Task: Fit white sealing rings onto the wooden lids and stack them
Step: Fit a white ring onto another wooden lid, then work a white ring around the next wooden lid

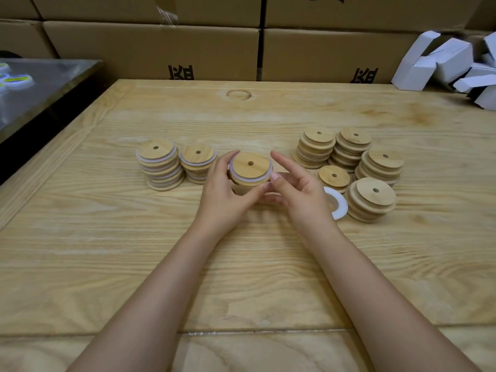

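My left hand (224, 194) grips a round wooden lid (251, 169) with a centre hole, a white sealing ring around its rim. My right hand (298, 186) is beside it, fingers loosely spread, thumb tip touching the lid's right edge. Left of the hands stand two stacks of lids fitted with rings: a taller stack (159, 165) and a shorter stack (198, 162). To the right stand several stacks of bare wooden lids (349, 149), and a short stack (371, 198) closest to me. White sealing rings (338, 208) lie on the table just right of my right hand.
The work surface is a light wooden table (241, 264). Cardboard boxes (188, 49) form a wall behind it. White folded cartons (442, 63) lie at the back right. A dark side table (40, 87) with small tubs stands at the left.
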